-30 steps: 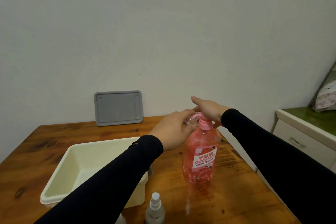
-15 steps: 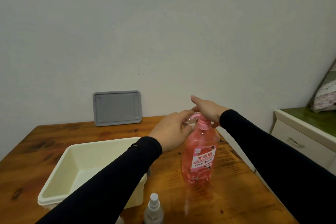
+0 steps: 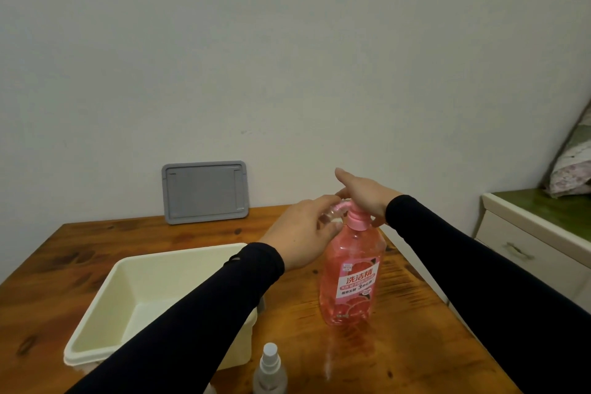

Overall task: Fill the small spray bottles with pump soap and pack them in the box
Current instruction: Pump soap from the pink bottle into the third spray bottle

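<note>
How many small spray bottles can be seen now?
2: one small clear bottle gripped in the left hand under the pump spout, one capped spray bottle at the table's near edge. Sleeves may hide others.

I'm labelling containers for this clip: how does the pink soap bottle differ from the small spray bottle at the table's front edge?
The pink soap bottle is much larger than the small spray bottle. It is pink with a printed label; the spray bottle looks clear and plain. The right hand rests on its pump; the spray bottle is untouched. Both stand upright on the table.
</note>
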Tool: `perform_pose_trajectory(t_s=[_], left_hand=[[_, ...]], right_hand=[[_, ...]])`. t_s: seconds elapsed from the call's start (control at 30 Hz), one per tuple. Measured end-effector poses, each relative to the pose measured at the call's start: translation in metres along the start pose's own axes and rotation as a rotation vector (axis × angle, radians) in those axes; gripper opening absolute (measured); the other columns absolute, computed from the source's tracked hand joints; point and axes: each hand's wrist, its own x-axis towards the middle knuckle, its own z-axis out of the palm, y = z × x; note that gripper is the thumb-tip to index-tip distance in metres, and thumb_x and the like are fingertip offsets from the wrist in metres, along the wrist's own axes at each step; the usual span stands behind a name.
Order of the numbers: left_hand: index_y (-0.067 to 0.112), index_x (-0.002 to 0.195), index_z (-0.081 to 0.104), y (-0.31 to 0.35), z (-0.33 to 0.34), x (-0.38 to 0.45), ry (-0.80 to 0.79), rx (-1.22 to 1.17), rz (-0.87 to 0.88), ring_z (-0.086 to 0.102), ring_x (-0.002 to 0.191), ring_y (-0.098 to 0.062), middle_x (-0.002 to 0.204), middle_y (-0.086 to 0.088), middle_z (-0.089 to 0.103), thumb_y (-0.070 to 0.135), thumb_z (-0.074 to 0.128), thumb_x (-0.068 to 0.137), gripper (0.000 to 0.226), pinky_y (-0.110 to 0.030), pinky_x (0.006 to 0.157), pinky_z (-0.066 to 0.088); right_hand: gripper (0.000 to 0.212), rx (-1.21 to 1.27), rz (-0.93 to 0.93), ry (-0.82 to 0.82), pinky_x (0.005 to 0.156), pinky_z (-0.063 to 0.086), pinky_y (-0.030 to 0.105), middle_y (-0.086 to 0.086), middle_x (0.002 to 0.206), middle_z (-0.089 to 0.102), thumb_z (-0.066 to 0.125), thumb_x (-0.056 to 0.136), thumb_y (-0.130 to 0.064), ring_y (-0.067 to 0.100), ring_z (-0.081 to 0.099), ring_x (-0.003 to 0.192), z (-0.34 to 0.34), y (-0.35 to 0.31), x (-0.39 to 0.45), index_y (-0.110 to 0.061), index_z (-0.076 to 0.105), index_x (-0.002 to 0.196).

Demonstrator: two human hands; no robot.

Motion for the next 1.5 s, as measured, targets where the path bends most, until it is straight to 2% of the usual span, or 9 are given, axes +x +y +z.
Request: perform_pose_trajectory(t_s=[0.17, 0.3, 0.43, 0.67, 0.83, 0.93, 1.0, 1.23, 1.5], left_hand=[[0.035, 0.139, 0.039, 0.001, -0.005, 0.004, -0.012, -0.005, 0.001, 0.054, 0.097, -0.008, 0.121, 0.003, 0.059, 0.042, 0.051, 0.093, 0.047, -0.017, 0.074, 0.039], [0.035, 0.136, 0.04, 0.004, -0.01, 0.008, -0.004, -0.009, -0.002, 0.055, 0.095, -0.007, 0.118, 0.004, 0.06, 0.041, 0.052, 0.093, 0.045, -0.017, 0.074, 0.041], [0.035, 0.138, 0.039, 0.0, -0.004, 0.005, 0.007, -0.017, -0.004, 0.055, 0.094, -0.007, 0.118, 0.004, 0.059, 0.043, 0.052, 0.093, 0.048, -0.016, 0.072, 0.039], [0.035, 0.138, 0.039, -0.001, -0.001, 0.002, -0.031, -0.015, -0.016, 0.055, 0.097, -0.008, 0.117, 0.005, 0.06, 0.042, 0.052, 0.093, 0.047, -0.02, 0.078, 0.043], [0.037, 0.132, 0.043, 0.002, -0.013, 0.006, -0.019, -0.063, -0.027, 0.055, 0.09, -0.004, 0.111, 0.007, 0.06, 0.042, 0.055, 0.092, 0.042, -0.013, 0.069, 0.04], [0.037, 0.131, 0.045, 0.004, -0.015, 0.006, -0.03, -0.068, -0.027, 0.055, 0.091, -0.006, 0.115, 0.005, 0.059, 0.043, 0.056, 0.091, 0.041, -0.015, 0.069, 0.04], [0.037, 0.128, 0.047, 0.004, -0.015, 0.005, -0.024, -0.078, -0.027, 0.055, 0.09, -0.005, 0.116, 0.004, 0.059, 0.043, 0.057, 0.09, 0.04, -0.016, 0.069, 0.042], [0.037, 0.122, 0.049, 0.002, -0.017, 0.003, -0.002, -0.132, -0.057, 0.054, 0.085, 0.002, 0.105, 0.013, 0.056, 0.042, 0.062, 0.087, 0.038, -0.013, 0.066, 0.044], [0.037, 0.116, 0.047, -0.001, -0.016, -0.001, -0.007, -0.18, -0.104, 0.057, 0.084, -0.001, 0.104, 0.012, 0.055, 0.039, 0.066, 0.084, 0.037, -0.016, 0.064, 0.047]], right_hand=[[0.074, -0.011, 0.013, -0.004, 0.086, 0.036, 0.041, 0.01, 0.129, 0.054, 0.018, 0.09, -0.068, 0.025, 0.049, 0.105, -0.005, -0.005, -0.002, -0.014, 0.052, 0.127], [0.077, 0.012, 0.002, -0.019, 0.091, 0.035, 0.042, 0.006, 0.098, 0.06, 0.014, 0.09, -0.068, 0.025, 0.05, 0.101, -0.012, -0.012, -0.001, -0.013, 0.052, 0.129], [0.075, 0.017, -0.001, 0.009, 0.087, 0.037, 0.042, 0.011, 0.128, 0.055, 0.017, 0.089, -0.069, 0.026, 0.05, 0.104, -0.005, -0.005, 0.001, -0.015, 0.055, 0.124], [0.075, 0.004, 0.004, 0.018, 0.086, 0.035, 0.041, 0.011, 0.131, 0.053, 0.017, 0.09, -0.069, 0.024, 0.049, 0.102, -0.001, 0.002, 0.0, -0.015, 0.055, 0.124], [0.082, -0.003, -0.017, 0.04, 0.094, 0.033, 0.04, 0.002, 0.088, 0.057, 0.014, 0.086, -0.073, 0.025, 0.049, 0.107, -0.011, -0.01, -0.001, -0.015, 0.055, 0.127], [0.081, -0.009, -0.04, 0.068, 0.097, 0.032, 0.039, 0.011, 0.12, 0.057, 0.014, 0.087, -0.072, 0.025, 0.049, 0.112, -0.012, -0.011, -0.002, -0.015, 0.057, 0.126], [0.079, -0.009, -0.065, 0.098, 0.1, 0.033, 0.041, 0.012, 0.129, 0.054, 0.015, 0.088, -0.071, 0.026, 0.05, 0.112, -0.011, -0.009, -0.004, -0.015, 0.057, 0.125], [0.069, -0.032, -0.157, 0.245, 0.095, 0.038, 0.039, 0.011, 0.125, 0.057, 0.011, 0.095, -0.057, 0.025, 0.052, 0.109, -0.01, -0.013, -0.005, -0.014, 0.06, 0.118], [0.072, 0.032, -0.132, 0.254, 0.101, 0.039, 0.043, 0.012, 0.121, 0.057, 0.007, 0.094, -0.059, 0.025, 0.053, 0.107, -0.015, -0.011, -0.004, -0.017, 0.061, 0.117]])
